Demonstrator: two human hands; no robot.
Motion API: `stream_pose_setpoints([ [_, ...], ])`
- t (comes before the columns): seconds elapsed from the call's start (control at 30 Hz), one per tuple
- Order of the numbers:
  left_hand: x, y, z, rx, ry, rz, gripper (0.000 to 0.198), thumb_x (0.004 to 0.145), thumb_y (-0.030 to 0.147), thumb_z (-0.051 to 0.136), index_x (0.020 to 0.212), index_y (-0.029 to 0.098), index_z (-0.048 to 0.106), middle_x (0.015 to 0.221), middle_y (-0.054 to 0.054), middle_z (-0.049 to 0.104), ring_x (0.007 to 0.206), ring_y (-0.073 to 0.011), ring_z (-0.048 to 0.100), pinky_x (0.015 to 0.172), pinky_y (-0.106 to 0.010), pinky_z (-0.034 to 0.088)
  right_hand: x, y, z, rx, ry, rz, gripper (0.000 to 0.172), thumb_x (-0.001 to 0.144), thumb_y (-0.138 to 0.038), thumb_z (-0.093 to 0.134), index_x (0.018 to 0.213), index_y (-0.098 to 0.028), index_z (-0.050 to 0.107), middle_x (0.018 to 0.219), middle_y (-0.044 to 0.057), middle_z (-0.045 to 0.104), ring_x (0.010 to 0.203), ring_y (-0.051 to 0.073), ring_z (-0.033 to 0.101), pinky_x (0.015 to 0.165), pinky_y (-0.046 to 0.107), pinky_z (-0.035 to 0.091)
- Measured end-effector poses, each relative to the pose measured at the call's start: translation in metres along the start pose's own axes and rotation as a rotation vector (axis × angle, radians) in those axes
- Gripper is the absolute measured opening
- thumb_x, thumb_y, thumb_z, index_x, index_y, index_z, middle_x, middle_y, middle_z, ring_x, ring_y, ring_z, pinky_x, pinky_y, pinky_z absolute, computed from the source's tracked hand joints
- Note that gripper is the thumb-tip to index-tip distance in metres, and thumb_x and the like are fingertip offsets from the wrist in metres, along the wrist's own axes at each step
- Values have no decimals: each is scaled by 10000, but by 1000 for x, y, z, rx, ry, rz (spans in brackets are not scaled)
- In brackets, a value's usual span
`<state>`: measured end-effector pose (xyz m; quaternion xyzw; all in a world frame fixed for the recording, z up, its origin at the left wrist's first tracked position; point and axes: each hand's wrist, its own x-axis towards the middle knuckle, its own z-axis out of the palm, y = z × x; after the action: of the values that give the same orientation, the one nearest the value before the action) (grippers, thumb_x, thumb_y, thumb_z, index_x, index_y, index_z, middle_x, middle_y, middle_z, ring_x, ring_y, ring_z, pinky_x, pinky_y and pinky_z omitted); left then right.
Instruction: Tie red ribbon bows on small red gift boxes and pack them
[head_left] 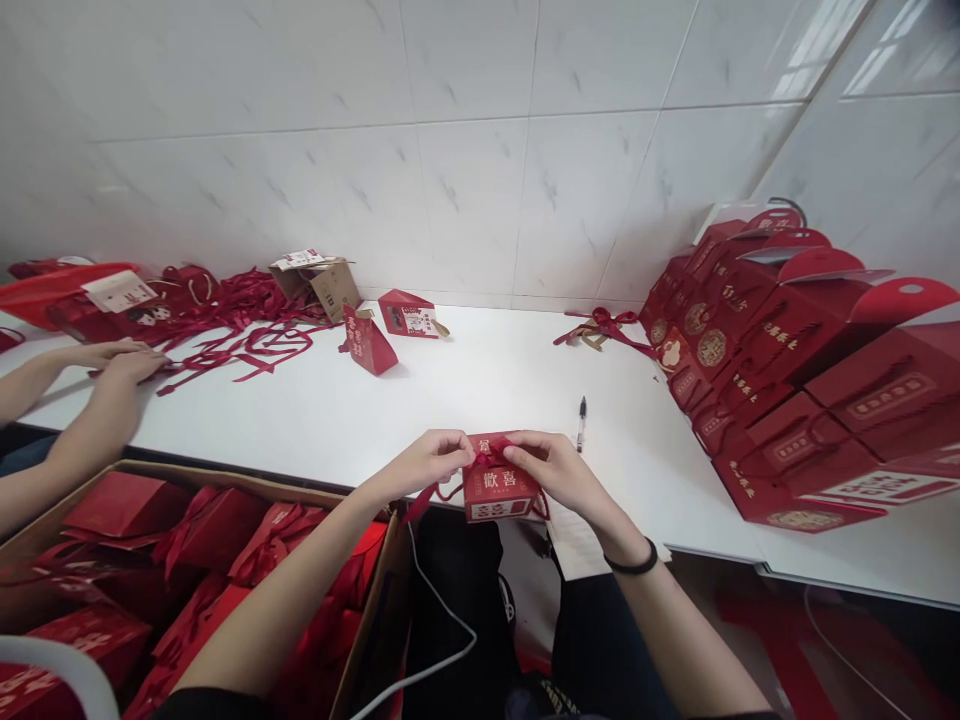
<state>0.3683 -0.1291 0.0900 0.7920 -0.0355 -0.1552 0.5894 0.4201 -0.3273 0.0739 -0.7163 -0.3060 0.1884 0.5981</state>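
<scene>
A small red gift box [501, 490] with gold characters sits at the table's front edge, right in front of me. Across its top runs a dark red ribbon [489, 458], gathered in the middle. My left hand [439, 458] pinches the ribbon on the left side, fingers closed. From the other side my right hand [551, 468] holds the ribbon between thumb and fingers. A loose ribbon tail hangs to the left of the box. The exact shape of the knot is partly covered by my fingertips.
A carton [397, 560] of red boxes stands at lower left. Stacked red boxes [780, 350] fill the right side. A pen [582, 424], two small red boxes [371, 342] and loose ribbons [255, 345] lie on the table [480, 385]. A co-worker's hands [124, 360] are at far left.
</scene>
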Motion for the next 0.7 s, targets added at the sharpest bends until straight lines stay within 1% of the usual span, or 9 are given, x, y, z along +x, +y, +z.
stream_pose_setpoints([
  [0.1, -4, 9, -2, 175, -8, 34, 231, 791, 354, 508, 676, 156, 532, 618, 35, 486, 577, -91, 430, 560, -223, 346, 0, 6, 6, -112, 100, -46, 234, 864, -317, 491, 863, -190, 689, 917, 53, 680, 854, 202, 616, 774, 323, 465],
  [0.2, -7, 19, -4, 322, -23, 64, 227, 818, 351, 478, 716, 163, 555, 684, 18, 550, 628, -109, 479, 597, -229, 373, 0, 8, 11, -176, 136, -115, 225, 872, -255, 464, 877, -205, 683, 933, 49, 660, 871, 189, 601, 776, 312, 453],
  [0.27, -9, 27, -4, 464, -27, 86, 214, 831, 337, 463, 751, 174, 575, 702, 14, 577, 626, -117, 496, 593, -233, 374, 1, 8, 14, -197, 170, -142, 220, 865, -223, 463, 889, -207, 681, 907, 46, 652, 834, 177, 598, 745, 300, 457],
  [0.37, -8, 39, -5, 718, -8, 155, 213, 844, 318, 452, 787, 192, 614, 750, 0, 600, 676, -138, 527, 641, -250, 376, 3, 9, 19, -217, 235, -159, 196, 842, -197, 495, 878, -212, 687, 863, 36, 653, 782, 164, 600, 717, 287, 462],
  [0.43, -6, 46, -5, 831, -2, 193, 213, 844, 316, 457, 796, 197, 627, 798, -14, 610, 731, -154, 542, 676, -260, 375, 4, 10, 22, -218, 259, -141, 162, 824, -196, 530, 849, -221, 689, 850, 28, 659, 779, 165, 605, 720, 285, 467],
  [0.5, -3, 52, -6, 882, 5, 179, 211, 828, 343, 486, 766, 190, 616, 786, -21, 609, 717, -160, 537, 644, -259, 366, 5, 11, 25, -200, 276, -111, 122, 806, -202, 563, 816, -223, 684, 850, 23, 665, 789, 170, 610, 729, 289, 471],
  [0.57, -1, 57, -7, 890, 7, 127, 208, 803, 359, 515, 722, 185, 593, 737, -18, 603, 663, -154, 521, 585, -253, 346, 6, 12, 26, -183, 284, -96, 107, 800, -206, 574, 801, -220, 679, 854, 23, 666, 798, 173, 612, 736, 292, 473],
  [0.63, -1, 60, -9, 868, -1, 78, 185, 791, 339, 517, 716, 184, 584, 709, -13, 601, 621, -146, 509, 545, -247, 332, 6, 12, 26, -191, 266, -118, 137, 817, -198, 545, 828, -221, 680, 874, 29, 661, 820, 173, 609, 747, 294, 471],
  [0.7, -1, 62, -11, 839, -42, 84, 150, 787, 291, 500, 742, 187, 597, 730, -12, 609, 630, -144, 518, 551, -246, 341, 5, 12, 25, -223, 227, -155, 198, 846, -183, 483, 875, -224, 675, 881, 37, 648, 823, 170, 602, 750, 300, 468],
])
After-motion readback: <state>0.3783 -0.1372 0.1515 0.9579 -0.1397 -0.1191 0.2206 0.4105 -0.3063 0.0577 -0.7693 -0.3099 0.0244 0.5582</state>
